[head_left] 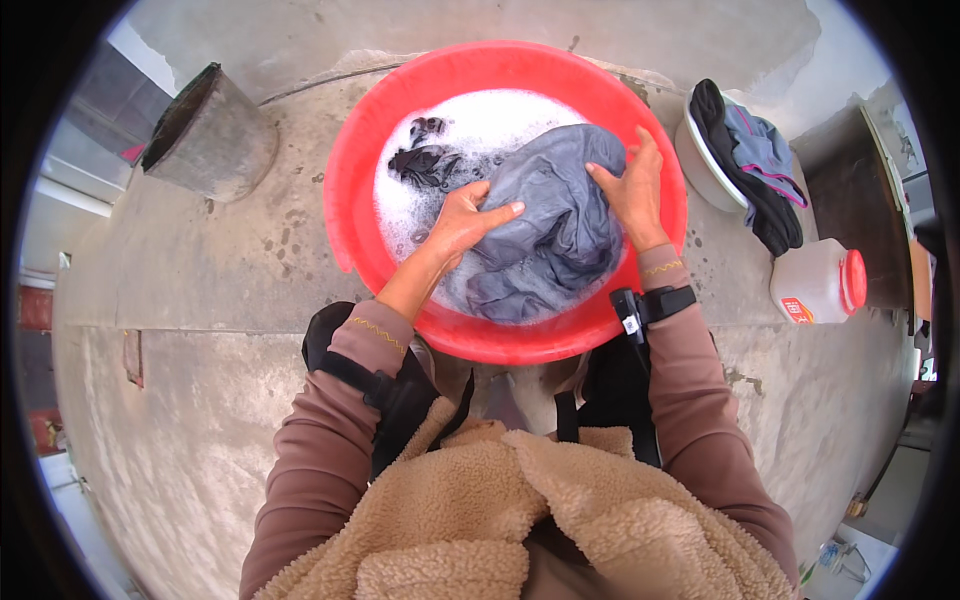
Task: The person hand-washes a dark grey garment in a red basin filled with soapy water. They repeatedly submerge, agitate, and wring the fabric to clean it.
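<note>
A wet blue-grey garment point(545, 215) is bunched up in a large red basin point(350, 215) of foamy water. My left hand point(462, 222) is closed on its left side, the thumb lying over the cloth and the fingertips partly hidden at its edge. At the garment's right edge, my right hand point(637, 192) is open, with thumb and fingers spread and the thumb against the fabric. A dark, crumpled cloth point(425, 165) lies among white suds point(510, 108) on the far left side of the basin.
Right of the basin, a white tub point(705, 165) holds black and grey clothes point(765, 150) draped over its rim. A clear plastic jar point(808, 283) with a red lid lies near it. A weathered bucket point(225, 150) stands at far left on the concrete floor point(200, 420).
</note>
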A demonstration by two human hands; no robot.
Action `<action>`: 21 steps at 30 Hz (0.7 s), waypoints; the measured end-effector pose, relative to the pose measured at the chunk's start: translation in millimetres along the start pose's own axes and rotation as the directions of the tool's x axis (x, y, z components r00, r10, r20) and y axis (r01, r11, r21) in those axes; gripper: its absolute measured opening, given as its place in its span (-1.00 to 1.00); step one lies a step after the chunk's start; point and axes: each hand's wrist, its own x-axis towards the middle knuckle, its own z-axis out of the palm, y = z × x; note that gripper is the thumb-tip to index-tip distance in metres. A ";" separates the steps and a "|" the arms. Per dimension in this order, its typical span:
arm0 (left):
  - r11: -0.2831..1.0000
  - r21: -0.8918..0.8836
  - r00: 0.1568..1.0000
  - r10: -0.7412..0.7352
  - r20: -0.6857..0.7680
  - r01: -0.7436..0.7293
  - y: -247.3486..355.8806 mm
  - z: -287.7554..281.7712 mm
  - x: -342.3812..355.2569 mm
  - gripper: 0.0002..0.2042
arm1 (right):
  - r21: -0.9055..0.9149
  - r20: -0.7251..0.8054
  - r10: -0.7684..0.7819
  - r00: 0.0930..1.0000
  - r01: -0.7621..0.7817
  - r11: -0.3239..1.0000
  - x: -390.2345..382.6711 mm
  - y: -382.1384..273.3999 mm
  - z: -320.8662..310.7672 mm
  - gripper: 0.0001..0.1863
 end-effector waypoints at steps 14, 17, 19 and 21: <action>0.362 0.890 0.958 -0.177 -0.225 0.276 -69.7 -0.6 50.4 -0.35 | -0.254 0.872 0.107 0.477 0.256 0.933 -13.5 18.1 138.9 -0.05; 0.326 0.900 0.947 -0.233 -0.221 0.290 -73.5 -4.2 64.3 -0.46 | -0.310 0.891 0.164 0.423 0.304 0.901 -4.5 14.1 162.4 -0.06; 0.328 0.908 0.952 -0.248 -0.181 0.259 -79.2 -11.1 73.2 -0.54 | -0.305 0.906 0.174 0.385 0.310 0.901 2.1 11.8 176.5 -0.07; 0.362 0.901 0.962 -0.215 -0.167 0.237 -86.7 -16.7 79.7 -0.57 | -0.313 0.912 0.200 0.359 0.291 0.904 6.0 12.8 187.9 -0.09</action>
